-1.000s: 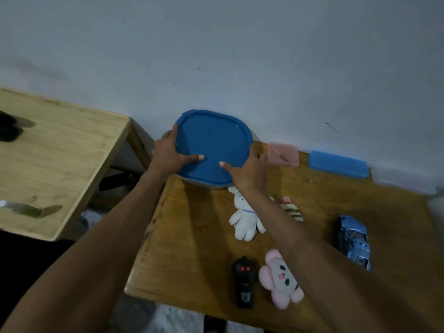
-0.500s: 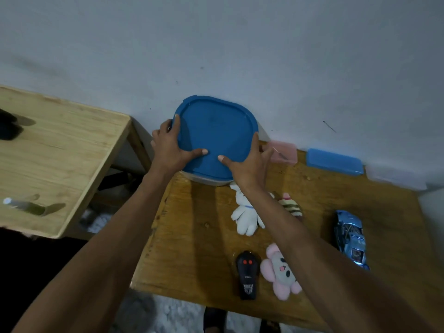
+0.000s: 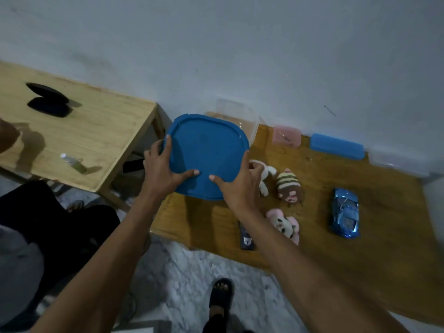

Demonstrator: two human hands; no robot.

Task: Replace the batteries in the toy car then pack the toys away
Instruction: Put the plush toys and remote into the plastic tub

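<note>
We hold the blue lid (image 3: 206,155) by its edges, left hand (image 3: 163,171) at 9 o'clock, right hand (image 3: 237,183) at 4 o'clock, thumbs on top. The clear box (image 3: 237,118) stands just behind, at 12. The car (image 3: 346,212) lies at 3 o'clock on the surface (image 3: 384,248), nearer our right hand.

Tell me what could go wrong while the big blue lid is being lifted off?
1. The round-cornered blue plastic lid is held by both hands, left hand and right hand, close above the white plush bunny; swinging it down could knock the bunny.
2. The clear plastic container behind it stands near the table's left edge and might get bumped.
3. The shiny blue toy car could roll if the wooden table is jolted.
</note>
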